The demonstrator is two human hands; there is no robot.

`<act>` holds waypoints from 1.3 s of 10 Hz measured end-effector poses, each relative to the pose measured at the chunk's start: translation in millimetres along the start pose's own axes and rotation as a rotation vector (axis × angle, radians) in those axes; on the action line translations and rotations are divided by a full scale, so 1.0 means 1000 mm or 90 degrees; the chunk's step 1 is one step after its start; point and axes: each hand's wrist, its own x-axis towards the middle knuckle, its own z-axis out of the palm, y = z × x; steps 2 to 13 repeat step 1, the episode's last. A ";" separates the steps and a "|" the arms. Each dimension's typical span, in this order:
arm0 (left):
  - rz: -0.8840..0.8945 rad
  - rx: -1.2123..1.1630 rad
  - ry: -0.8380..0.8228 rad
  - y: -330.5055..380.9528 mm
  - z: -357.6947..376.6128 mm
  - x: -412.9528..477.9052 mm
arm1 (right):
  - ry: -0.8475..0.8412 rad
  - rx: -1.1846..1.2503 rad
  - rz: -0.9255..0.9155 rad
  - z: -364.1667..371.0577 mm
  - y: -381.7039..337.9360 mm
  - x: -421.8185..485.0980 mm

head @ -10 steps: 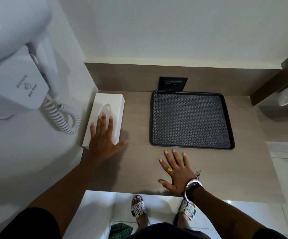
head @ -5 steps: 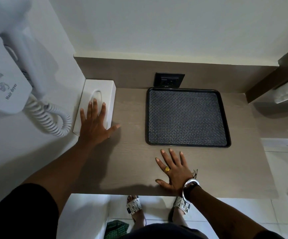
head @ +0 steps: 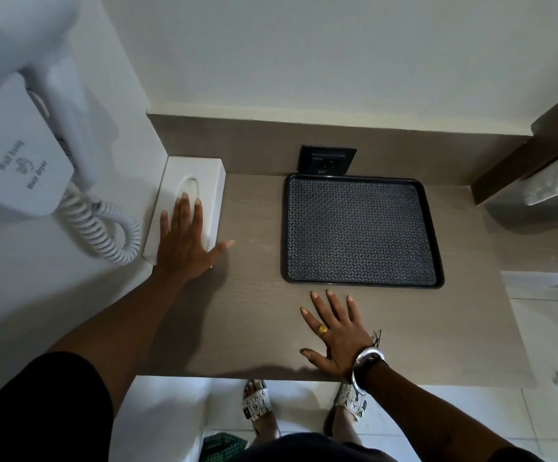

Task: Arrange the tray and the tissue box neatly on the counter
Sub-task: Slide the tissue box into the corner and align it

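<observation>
left hand flat on tissue box

The grey-brown wood-grain tabletop carries a white tissue box in its far left corner, directly under the flat left grip and against the side wall. A black textured tray lies just beyond the right grip, which rests palm-down on the bare surface, fingers spread, near the front edge.
</observation>
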 end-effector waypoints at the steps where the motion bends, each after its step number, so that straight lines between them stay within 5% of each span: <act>1: 0.018 -0.050 0.075 0.015 -0.018 -0.002 | 0.009 0.040 0.006 0.000 -0.006 -0.007; 13: 0.018 -0.050 0.075 0.015 -0.018 -0.002 | 0.009 0.040 0.006 0.000 -0.006 -0.007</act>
